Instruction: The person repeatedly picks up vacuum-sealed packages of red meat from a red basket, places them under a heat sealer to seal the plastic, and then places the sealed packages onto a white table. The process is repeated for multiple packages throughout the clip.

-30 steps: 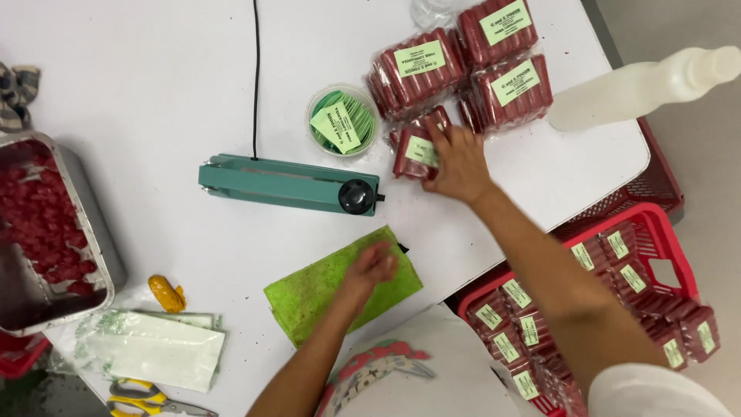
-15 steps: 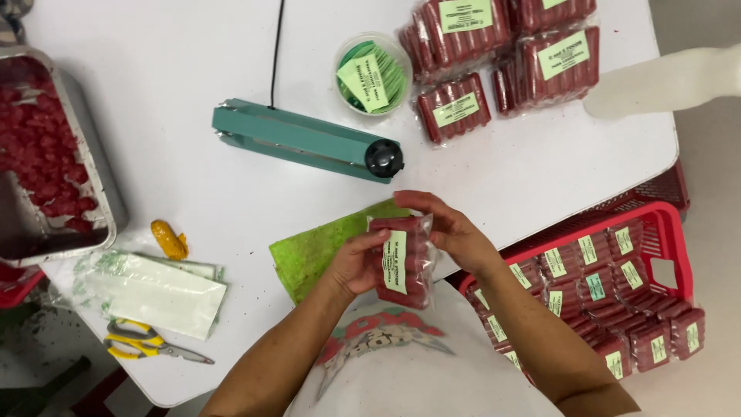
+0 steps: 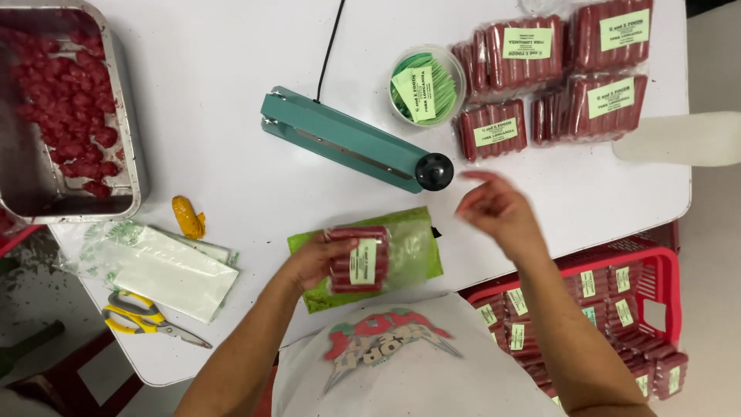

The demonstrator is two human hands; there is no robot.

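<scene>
Two hands over a white table (image 3: 231, 46). Left hand (image 3: 312, 261) holds a sealed pack of red sausages (image 3: 357, 259) by its left edge, pack lying on a green mat (image 3: 413, 251) at the near table edge. Right hand (image 3: 494, 205) is empty, fingers loosely spread, blurred, in the air just right of the pack and near the sealer's knob.

Risks, as judgement: grip is one-sided on slick film, so the pack could slip, and it sits close to the table edge above the person's lap. Right hand passes near the teal heat sealer (image 3: 351, 147); a brush could knock it or touch a hot bar. Its black cord (image 3: 330, 46) runs across the table to the far edge, a snag point.

Surface: metal tray of red meat pieces (image 3: 69, 116) far left, finished packs (image 3: 556, 77) stacked far right, tub of green labels (image 3: 423, 85) beside them, clear bags (image 3: 166, 266) near left, yellow scissors (image 3: 147, 320) at the edge.

Room: red basket (image 3: 610, 316) of labelled packs below the table on the right, grey floor.
</scene>
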